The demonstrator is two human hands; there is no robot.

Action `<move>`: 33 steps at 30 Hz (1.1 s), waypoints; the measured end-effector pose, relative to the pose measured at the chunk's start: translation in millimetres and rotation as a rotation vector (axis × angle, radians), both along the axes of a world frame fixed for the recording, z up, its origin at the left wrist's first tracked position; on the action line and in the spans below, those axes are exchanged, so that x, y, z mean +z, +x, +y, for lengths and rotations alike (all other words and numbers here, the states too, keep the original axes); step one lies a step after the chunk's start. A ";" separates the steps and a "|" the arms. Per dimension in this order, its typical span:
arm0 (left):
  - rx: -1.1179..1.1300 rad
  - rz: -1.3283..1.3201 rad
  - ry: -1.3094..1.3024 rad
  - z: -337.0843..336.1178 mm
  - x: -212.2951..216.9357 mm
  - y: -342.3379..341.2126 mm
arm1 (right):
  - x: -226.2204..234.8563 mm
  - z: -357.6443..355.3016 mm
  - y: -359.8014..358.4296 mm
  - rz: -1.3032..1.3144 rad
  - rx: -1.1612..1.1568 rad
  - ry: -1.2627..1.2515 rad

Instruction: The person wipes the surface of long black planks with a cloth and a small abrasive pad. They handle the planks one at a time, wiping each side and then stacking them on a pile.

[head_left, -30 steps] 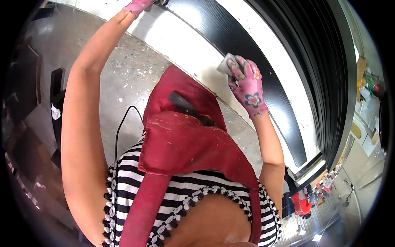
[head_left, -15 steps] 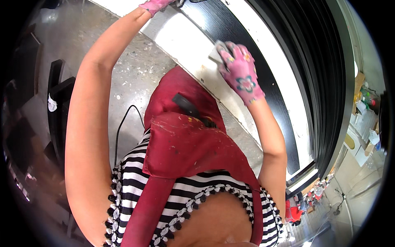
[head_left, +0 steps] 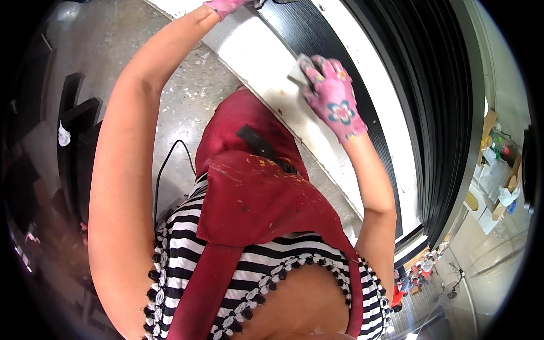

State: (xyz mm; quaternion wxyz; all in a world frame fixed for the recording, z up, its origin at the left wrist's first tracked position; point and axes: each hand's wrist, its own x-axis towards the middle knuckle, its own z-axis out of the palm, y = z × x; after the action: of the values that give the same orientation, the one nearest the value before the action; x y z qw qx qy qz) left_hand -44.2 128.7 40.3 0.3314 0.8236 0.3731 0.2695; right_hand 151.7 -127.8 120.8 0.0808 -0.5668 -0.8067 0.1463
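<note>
A long black wood-grained board (head_left: 317,34) lies on a white work surface (head_left: 258,62) in front of me. My right hand (head_left: 334,102), in a pink flowered glove with grey fingers, is closed on a small light grey pad (head_left: 297,70). It is held over the board's near edge, and the pad's exact kind is unclear. At the top edge, my left hand (head_left: 225,5) wears a matching glove and is mostly cut off. Its fingers are beyond the picture, beside a dark thing I cannot make out.
A stack of long black strips or boards (head_left: 436,113) rises along the right. Black beams (head_left: 69,113) with a scrap of white stand at the left. A black cable (head_left: 164,164) curves over the speckled floor (head_left: 192,96). Assorted items crowd a bench (head_left: 501,164) at far right.
My left hand has shifted slightly right in the picture, and the surroundings have shifted a little too. The right hand keeps the grey pad and stays in nearly the same place.
</note>
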 end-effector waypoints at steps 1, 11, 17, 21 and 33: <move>0.049 0.015 0.009 -3.7 1.4 0.3 | 8.3 -12.5 5.6 -0.019 -0.011 -0.035; 0.113 0.029 0.074 -0.9 -6.2 10.9 | 1.2 21.8 -17.9 -0.037 -0.019 0.037; 0.061 -0.008 0.101 3.9 -19.2 3.6 | 15.2 -21.8 9.3 -0.038 -0.030 -0.051; 0.113 0.004 0.082 -6.0 -3.1 6.6 | 26.1 -83.4 41.2 -0.120 -0.158 -0.178; 0.066 -0.249 -0.166 -3.7 -8.5 5.7 | 2.0 -68.8 39.3 0.017 -0.118 -0.017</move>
State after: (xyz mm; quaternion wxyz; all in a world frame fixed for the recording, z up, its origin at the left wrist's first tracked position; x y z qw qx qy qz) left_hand -38.5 125.0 31.8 0.4329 0.7410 0.3770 0.3485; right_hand 191.0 -196.7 122.8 0.0911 -0.6126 -0.7701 0.1529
